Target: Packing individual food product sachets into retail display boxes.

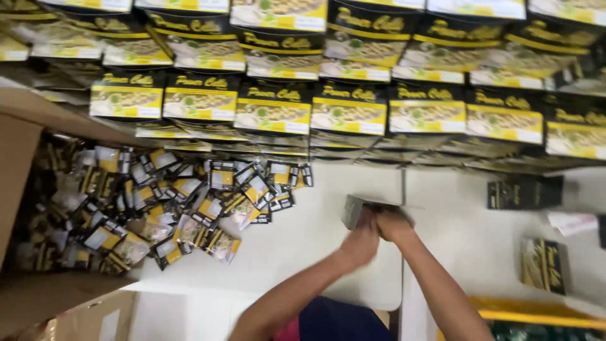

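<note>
Head view: just right of the frame's centre, the left hand and the right hand meet on a small grey box, fingers of both curled closed around it above the white table. A heap of black-and-yellow sachets spills from an open cardboard carton at the left. Rows of black-and-yellow boxes are stacked across the top. Two more dark boxes lie at the right.
</note>
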